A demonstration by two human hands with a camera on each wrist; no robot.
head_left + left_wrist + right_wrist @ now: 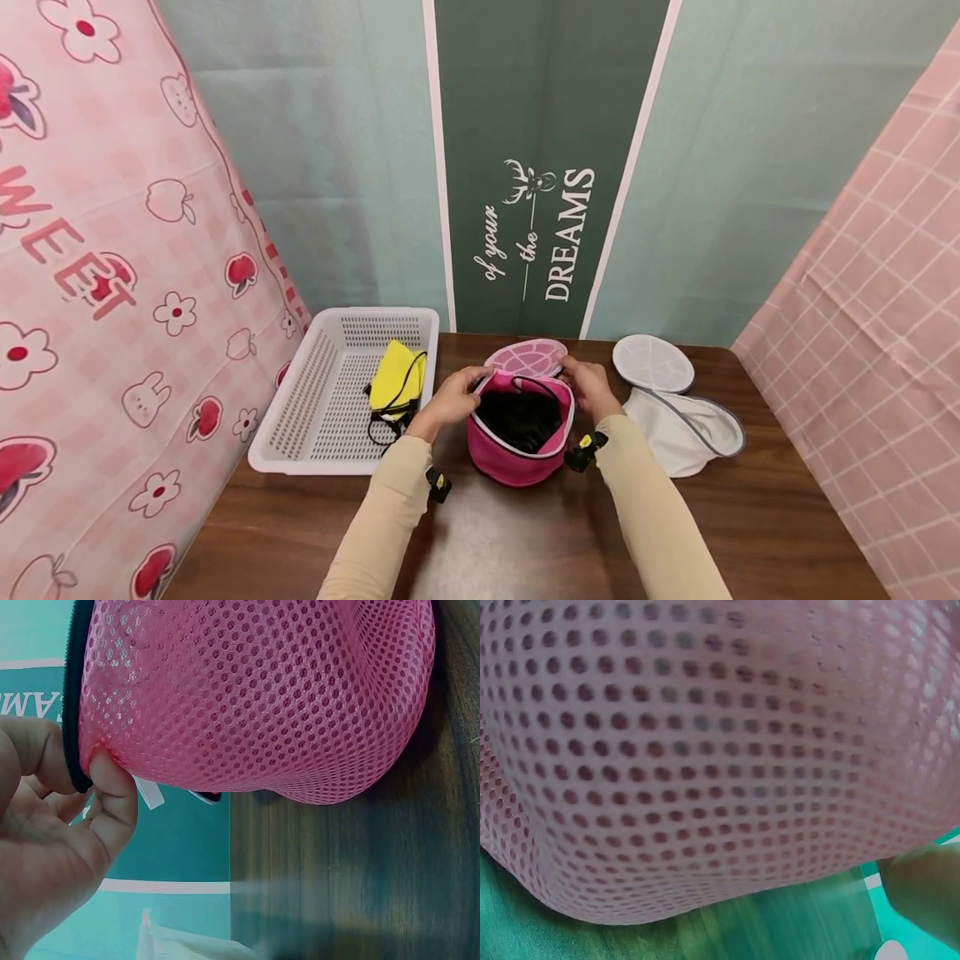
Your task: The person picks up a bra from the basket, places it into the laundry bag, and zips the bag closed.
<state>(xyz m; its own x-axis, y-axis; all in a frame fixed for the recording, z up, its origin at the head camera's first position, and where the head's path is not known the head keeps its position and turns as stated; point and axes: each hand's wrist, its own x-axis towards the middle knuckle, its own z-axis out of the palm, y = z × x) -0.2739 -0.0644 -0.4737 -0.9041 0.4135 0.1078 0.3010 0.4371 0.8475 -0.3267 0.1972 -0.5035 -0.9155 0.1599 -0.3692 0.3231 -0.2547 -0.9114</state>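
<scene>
At the left edge of the bag's (513, 468) mouth, the left hand (450, 402) has the rim pinched between thumb and finger; the left wrist view shows that nicely. Straight across, the right hand (591, 390) looks to be gripping the edge by the lid (528, 358), though its fingertips are too tucked away for me to swear to the exact hold. So neither hand is nearer: the pink bag sits right between them, both touching it. That's what I'd say any next move hinges on, tbh: mouth tipped up toward the person, lid laid back toward the wall, hands on opposite sides. It's roundish, so no real long axis to line up with. Inside is some dark stuff (521, 423), can't tell what, down between and below the hands. Further out, the basket (337, 468) is off on the left hand's side with a yellow thing (390, 377) and black cords in it, and the white bag (660, 429) lies over on the right hand's side, lid flipped back too. All on the brown table (510, 542).
</scene>
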